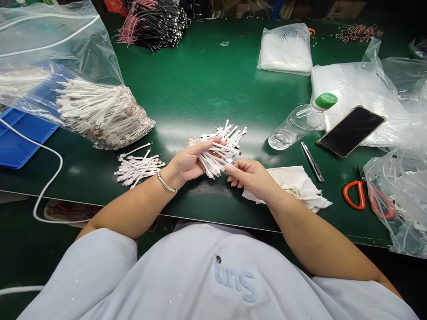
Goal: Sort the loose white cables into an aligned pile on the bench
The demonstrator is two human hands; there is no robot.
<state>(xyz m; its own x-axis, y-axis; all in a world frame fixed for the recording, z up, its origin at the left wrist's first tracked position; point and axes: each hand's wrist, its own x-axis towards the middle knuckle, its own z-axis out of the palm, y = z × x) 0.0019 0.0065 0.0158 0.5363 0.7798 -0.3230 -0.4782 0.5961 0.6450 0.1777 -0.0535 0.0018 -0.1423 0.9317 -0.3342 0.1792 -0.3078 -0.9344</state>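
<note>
My left hand (190, 162) is closed around a bundle of short white cable pieces (220, 146) held just above the green table (200, 84). The bundle fans out to the upper right. My right hand (248, 175) is beside it, its fingers curled and its fingertips pinching the lower ends of the bundle. A silver bangle sits on my left wrist. A smaller pile of the same white pieces (138, 168) lies on the table to the left of my left hand.
A large clear bag of white pieces (100, 113) lies at left over a blue tray (20, 142). To the right are an empty plastic bottle (298, 122), a phone (351, 131), a pen knife (312, 161), a white cloth (296, 184), red scissors (358, 195) and plastic bags (396, 186). Dark cables (153, 22) lie at back.
</note>
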